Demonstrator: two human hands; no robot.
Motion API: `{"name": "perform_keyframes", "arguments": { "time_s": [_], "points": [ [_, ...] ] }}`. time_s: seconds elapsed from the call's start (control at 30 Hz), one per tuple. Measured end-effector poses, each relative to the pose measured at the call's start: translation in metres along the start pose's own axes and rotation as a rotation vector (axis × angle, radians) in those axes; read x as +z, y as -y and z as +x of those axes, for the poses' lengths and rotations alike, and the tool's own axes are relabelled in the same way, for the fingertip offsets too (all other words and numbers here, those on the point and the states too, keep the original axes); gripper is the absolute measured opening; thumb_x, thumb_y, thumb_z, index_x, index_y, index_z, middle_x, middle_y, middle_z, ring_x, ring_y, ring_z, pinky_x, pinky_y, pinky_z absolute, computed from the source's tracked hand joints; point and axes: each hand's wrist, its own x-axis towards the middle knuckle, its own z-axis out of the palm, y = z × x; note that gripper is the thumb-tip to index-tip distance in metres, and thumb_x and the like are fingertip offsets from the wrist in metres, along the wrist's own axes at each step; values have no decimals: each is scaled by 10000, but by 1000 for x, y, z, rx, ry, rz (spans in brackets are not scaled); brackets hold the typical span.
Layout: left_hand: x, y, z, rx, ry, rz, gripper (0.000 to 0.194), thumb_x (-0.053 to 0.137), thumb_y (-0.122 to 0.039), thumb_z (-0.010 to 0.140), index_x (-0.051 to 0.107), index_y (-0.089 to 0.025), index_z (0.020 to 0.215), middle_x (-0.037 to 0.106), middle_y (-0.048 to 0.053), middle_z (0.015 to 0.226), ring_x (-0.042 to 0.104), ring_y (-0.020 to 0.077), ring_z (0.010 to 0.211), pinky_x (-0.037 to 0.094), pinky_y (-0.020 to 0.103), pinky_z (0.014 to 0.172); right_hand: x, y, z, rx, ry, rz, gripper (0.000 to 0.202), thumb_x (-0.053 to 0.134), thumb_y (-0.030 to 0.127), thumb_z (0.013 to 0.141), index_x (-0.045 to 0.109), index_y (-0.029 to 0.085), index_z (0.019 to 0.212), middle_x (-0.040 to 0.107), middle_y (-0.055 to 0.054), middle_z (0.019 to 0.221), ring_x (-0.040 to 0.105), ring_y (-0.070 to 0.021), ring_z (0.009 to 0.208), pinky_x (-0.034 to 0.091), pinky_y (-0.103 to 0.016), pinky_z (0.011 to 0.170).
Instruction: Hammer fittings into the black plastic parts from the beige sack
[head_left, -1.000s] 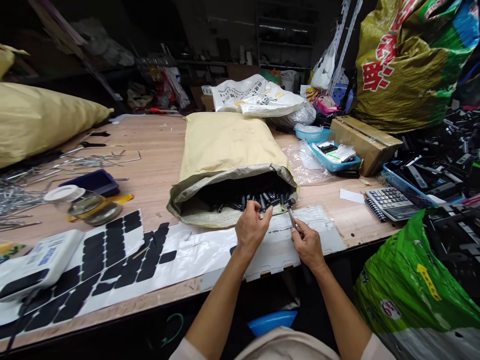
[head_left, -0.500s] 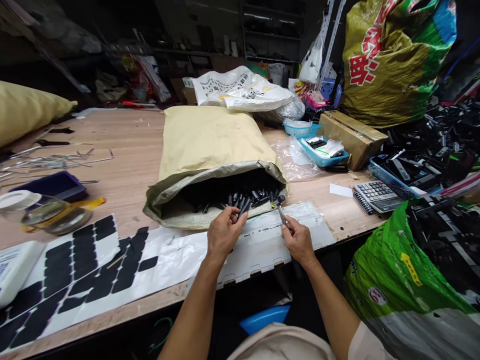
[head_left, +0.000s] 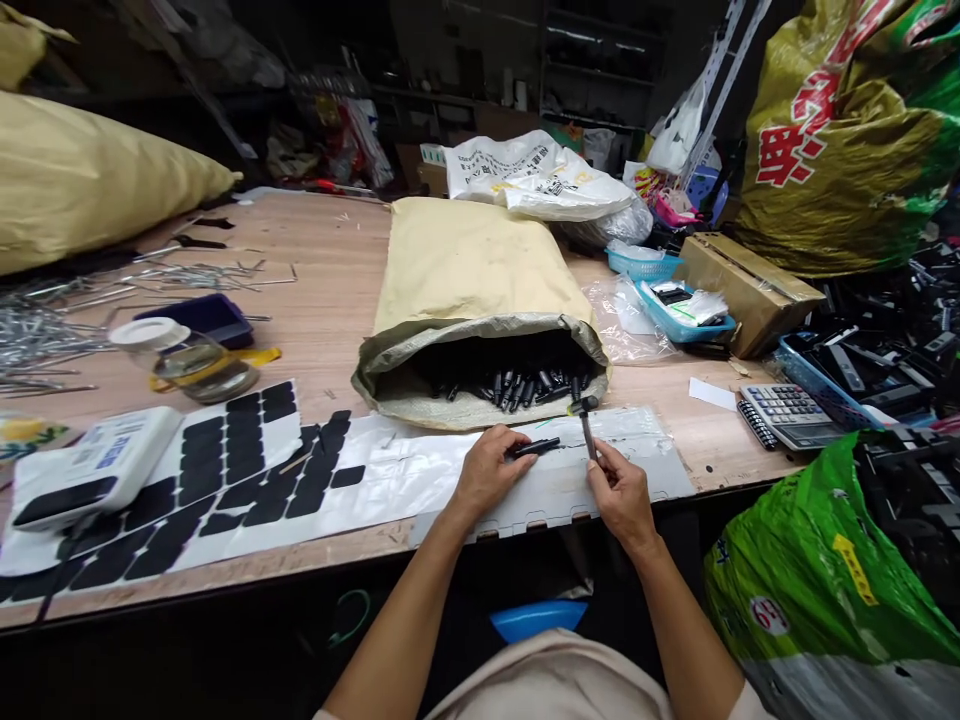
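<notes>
My left hand [head_left: 491,468] pinches a small black cylindrical part [head_left: 538,447], which lies nearly level just over the white board [head_left: 510,500]. In my right hand [head_left: 621,492] is a small hammer [head_left: 587,430], gripped by its handle, its dark head pointing away from me near the sack's mouth. Beyond both hands a yellow woven sack [head_left: 480,265] lies on its side, its mouth open toward me. Inside its lower right part are several black cylindrical parts [head_left: 517,388] like the one in my left hand.
Left on the table [head_left: 322,260] are a glass jar [head_left: 202,370], metal rods [head_left: 45,330] and sheets of black stickers [head_left: 262,490]. To the right are blue baskets [head_left: 686,320], a calculator [head_left: 787,412] and a green bag [head_left: 787,560] of black parts.
The view has turned left. My left hand has moved from the sack's mouth down to the board, and the black part in it now lies nearly level. The hammer remains in my right hand.
</notes>
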Motion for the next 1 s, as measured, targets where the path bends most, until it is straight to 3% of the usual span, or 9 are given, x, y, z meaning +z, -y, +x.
{"name": "perform_keyframes", "arguments": {
  "time_s": [0.1, 0.23, 0.5, 0.63, 0.83, 1.0],
  "points": [
    [0, -1, 0, -31, -4, -41, 138, 706, -253, 794, 704, -216, 927, 645, 16, 898, 610, 190, 858, 478, 309, 768, 2, 13, -16, -40, 120, -4, 415, 549, 311, 917, 695, 133, 1262, 684, -20, 718, 601, -152, 556, 508, -244, 538],
    [1, -2, 2, -78, -3, -74, 127, 717, -206, 755, 711, -223, 881, 644, 1, 883, 608, 187, 869, 466, 308, 780, 8, 26, -23, -117, 208, -89, 376, 560, 251, 896, 718, 165, 1227, 760, -55, 845, 709, -198, 697, 573, -274, 669],
    [1, -7, 4, -158, -11, -111, 109, 722, -162, 714, 619, -197, 708, 587, -26, 816, 572, 159, 797, 417, 277, 711, 15, 35, -23, -237, 159, -188, 405, 532, 214, 907, 687, 172, 1279, 775, -104, 1112, 756, -251, 972, 600, -322, 866],
    [0, -9, 5, -190, -1, -116, 151, 721, -160, 707, 580, -190, 662, 546, -33, 782, 528, 141, 726, 390, 268, 666, 19, 33, -26, -255, 185, -264, 404, 532, 192, 887, 699, 172, 1255, 783, -103, 1089, 759, -267, 978, 602, -337, 869],
    [0, -8, 5, -182, -1, -150, 83, 731, -174, 706, 687, -215, 762, 621, -17, 842, 589, 170, 839, 435, 293, 763, 12, 30, -25, -238, 116, -240, 403, 530, 212, 913, 686, 157, 1281, 783, -114, 1077, 760, -266, 958, 603, -338, 840],
    [0, -7, 5, -187, 0, -143, 93, 729, -172, 702, 709, -217, 781, 640, -12, 850, 599, 175, 837, 437, 298, 754, 10, 24, -28, -210, 119, -257, 400, 530, 214, 906, 699, 157, 1264, 779, -123, 1090, 760, -271, 952, 598, -344, 836]
  ]
}}
